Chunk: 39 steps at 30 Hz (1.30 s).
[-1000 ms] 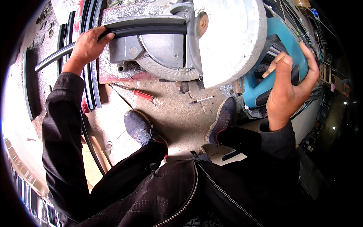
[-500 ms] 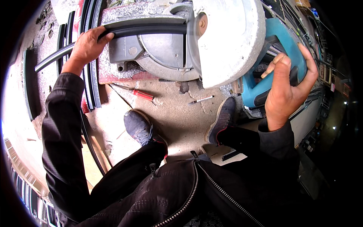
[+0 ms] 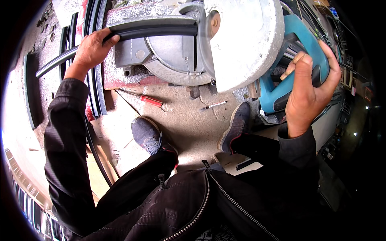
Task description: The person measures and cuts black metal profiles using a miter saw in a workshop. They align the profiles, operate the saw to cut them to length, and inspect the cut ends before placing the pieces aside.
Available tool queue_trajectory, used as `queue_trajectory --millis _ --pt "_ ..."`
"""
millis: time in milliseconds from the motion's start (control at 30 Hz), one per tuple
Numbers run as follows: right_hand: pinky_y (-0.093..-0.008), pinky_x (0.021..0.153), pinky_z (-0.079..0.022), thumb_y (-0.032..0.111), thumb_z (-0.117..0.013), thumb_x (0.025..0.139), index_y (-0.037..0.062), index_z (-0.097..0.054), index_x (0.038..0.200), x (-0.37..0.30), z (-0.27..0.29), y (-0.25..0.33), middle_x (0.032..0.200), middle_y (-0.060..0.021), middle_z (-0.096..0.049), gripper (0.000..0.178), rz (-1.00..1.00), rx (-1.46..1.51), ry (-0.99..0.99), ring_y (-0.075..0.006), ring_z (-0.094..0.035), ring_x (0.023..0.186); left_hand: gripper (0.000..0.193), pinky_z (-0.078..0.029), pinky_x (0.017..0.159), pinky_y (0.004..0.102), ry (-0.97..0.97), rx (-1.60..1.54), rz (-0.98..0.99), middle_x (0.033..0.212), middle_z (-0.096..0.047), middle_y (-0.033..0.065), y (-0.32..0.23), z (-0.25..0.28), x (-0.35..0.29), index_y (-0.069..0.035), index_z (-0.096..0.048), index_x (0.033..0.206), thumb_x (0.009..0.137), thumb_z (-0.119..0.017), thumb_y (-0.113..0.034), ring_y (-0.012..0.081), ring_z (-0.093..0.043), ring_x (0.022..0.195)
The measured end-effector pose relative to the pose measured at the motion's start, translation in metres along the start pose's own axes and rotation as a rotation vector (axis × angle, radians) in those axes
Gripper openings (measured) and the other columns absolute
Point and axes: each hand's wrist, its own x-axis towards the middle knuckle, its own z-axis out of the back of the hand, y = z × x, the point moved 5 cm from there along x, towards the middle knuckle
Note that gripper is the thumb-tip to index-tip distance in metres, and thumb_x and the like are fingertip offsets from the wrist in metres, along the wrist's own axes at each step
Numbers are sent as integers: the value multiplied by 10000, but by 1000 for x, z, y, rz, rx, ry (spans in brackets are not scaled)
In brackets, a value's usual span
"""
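A long black profile strip [image 3: 157, 32] lies across the grey base [image 3: 171, 52] of a miter saw, along its fence. My left hand [image 3: 91, 50] is closed round the strip just left of the base, and the strip's end sticks out past my wrist. On the right, the fingers of my right hand [image 3: 307, 84] wrap round the teal saw handle [image 3: 307, 36]. The saw's white dusty guard [image 3: 245, 48] hangs low over the base. Beside the guard the blade [image 3: 207, 44] looks blurred, at the strip's right end.
Several dark profiles [image 3: 95, 76] stand left of the saw, with a short dark piece [image 3: 33, 90] farther left. A red-handled screwdriver [image 3: 151, 100] and a white pen [image 3: 214, 105] lie on the concrete floor [image 3: 189, 128] near my shoes [image 3: 146, 134]. Cluttered offcuts fill the far right.
The saw handle and my right hand have shifted slightly to the right. My left hand keeps its hold on the strip, almost unmoved.
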Motion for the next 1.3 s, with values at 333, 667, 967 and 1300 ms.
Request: queue_trajectory --millis 333,667,967,1300 --pt "-250 624 -528 51 -641 964 7 -454 1366 -2 0 0 885 -88 -654 446 -6 1 3 -101 -597 668 407 -521 801 501 6 17 14 868 -691 213 -2 0 0 -30 -648 985 1014 -614 -435 423 -687 867" --pt "-253 631 -530 47 -636 972 10 -446 1369 -8 0 -5 893 -96 -652 442 18 4 -10 -103 -597 674 412 -522 818 497 17 34 16 898 -696 218 0 0 0 -28 -653 1002 1015 -611 -438 420 -688 884" --pt "-247 636 -523 52 -638 975 12 -449 1367 -8 0 -5 869 -87 -648 436 4 1 -1 -98 -585 656 428 -520 816 503 5 40 9 889 -695 219 3 -2 1 -28 -652 1000 1009 -609 -453 428 -685 889" --pt "-229 616 -514 13 -632 972 22 -457 1359 -3 0 -2 868 -70 -643 426 13 29 3 -87 -589 654 426 -537 815 481 -13 20 7 914 -711 225 0 -1 1 -10 -676 1012 1000 -632 -434 402 -712 882"
